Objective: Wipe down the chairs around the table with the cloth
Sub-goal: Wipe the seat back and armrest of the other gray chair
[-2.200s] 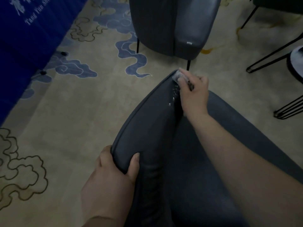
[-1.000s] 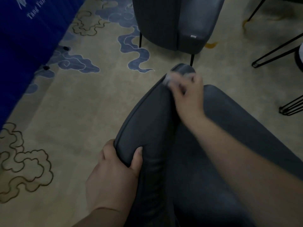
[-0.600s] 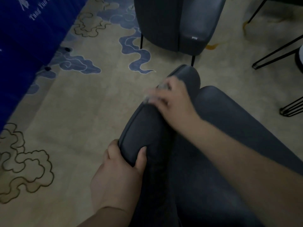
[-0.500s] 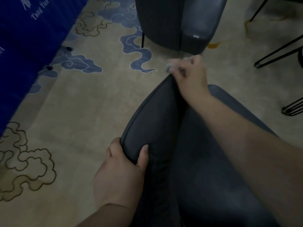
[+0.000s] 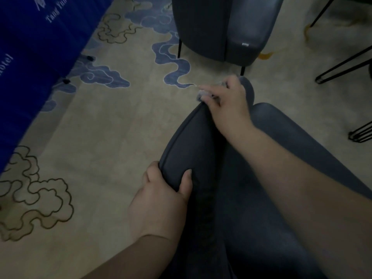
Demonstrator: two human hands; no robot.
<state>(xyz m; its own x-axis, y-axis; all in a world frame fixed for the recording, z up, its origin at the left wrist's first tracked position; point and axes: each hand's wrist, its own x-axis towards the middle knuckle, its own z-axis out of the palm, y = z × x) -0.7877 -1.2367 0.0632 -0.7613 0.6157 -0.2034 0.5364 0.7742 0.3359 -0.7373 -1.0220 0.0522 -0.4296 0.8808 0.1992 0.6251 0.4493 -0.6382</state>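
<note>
At the backrest's far end: right hand (image 5: 227, 103) pinches the cloth (image 5: 203, 95) on the chair (image 5: 189, 141).
Left hand (image 5: 161, 196): grasps the backrest edge.
Risk: the small cloth may slip off the rounded rim.

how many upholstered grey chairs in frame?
2. One near chair under both hands: left hand grips its edge, right hand holds the cloth at its far end. A second chair stands at top centre. Others may be hidden off-frame.
</note>
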